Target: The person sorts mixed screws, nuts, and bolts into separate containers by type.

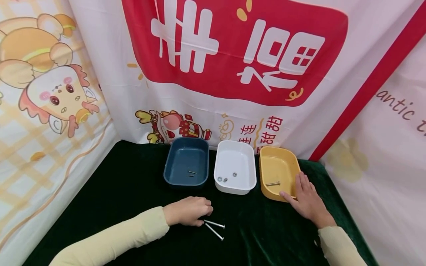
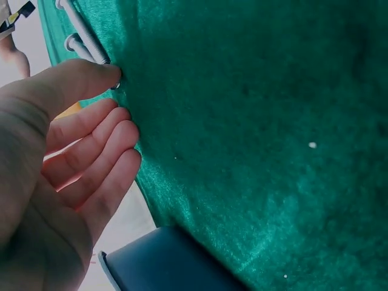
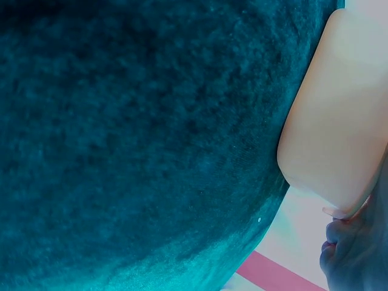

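Observation:
Two long silver bolts lie on the dark green cloth, an upper bolt [image 1: 215, 224] and a lower bolt [image 1: 214, 232], their tips close together. My left hand [image 1: 189, 211] is just left of those tips. In the left wrist view its thumb [image 2: 91, 79] overlaps the bolt ends, while the other fingers are loosely bent and apart from the thumb. My right hand [image 1: 309, 203] rests against the yellow tray [image 1: 279, 162], thumb at the near rim and straight fingers along the right side. Inside that tray lies a bolt [image 1: 273, 183].
Left of the yellow tray stand a white tray [image 1: 234, 155] with several nuts [image 1: 234, 174] and a blue tray [image 1: 186, 159] with two small screws [image 1: 192, 172]. Printed curtains [image 1: 206, 88] hang behind the trays and along both sides of the cloth [image 1: 133, 192].

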`<state>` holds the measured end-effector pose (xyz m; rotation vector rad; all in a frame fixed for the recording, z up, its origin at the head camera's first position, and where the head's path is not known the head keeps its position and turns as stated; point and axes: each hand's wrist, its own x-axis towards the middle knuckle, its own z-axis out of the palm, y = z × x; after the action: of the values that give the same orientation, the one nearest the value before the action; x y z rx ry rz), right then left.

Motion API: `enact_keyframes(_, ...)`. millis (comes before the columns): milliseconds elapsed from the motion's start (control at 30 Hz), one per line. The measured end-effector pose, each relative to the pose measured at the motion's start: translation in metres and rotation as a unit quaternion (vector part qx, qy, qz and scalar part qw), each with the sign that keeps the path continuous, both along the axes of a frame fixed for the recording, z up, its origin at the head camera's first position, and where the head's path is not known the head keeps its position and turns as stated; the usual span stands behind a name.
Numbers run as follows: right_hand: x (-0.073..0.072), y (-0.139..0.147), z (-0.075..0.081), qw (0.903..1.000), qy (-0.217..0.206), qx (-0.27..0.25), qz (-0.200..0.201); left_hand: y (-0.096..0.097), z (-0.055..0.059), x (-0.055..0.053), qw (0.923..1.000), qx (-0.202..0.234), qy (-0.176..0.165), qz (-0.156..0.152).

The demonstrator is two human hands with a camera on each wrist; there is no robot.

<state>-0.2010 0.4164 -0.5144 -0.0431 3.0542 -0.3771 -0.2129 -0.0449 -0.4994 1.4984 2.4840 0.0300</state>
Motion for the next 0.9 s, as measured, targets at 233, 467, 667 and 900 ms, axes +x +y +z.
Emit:
enact_keyframes(233,-0.001,-0.001,0.002,1.0000,0.003,0.005,-0.001,0.003,-0.001,-0.002,1.0000,0.005,0.004,-0.003)
enact_keyframes(467,0.000,-0.002,0.000,1.0000,0.002,0.006,-0.001,0.005,-0.003,-0.001,0.9998,0.011,-0.013,-0.004)
enact_keyframes(667,0.001,-0.001,-0.001,1.0000,0.004,0.007,-0.001,0.006,-0.007,-0.001,0.9997,0.020,-0.013,-0.001)
enact_keyframes(900,0.000,-0.001,-0.001,1.0000,0.001,0.007,-0.001,0.007,-0.012,-0.003,0.9995,0.031,-0.006,0.001)
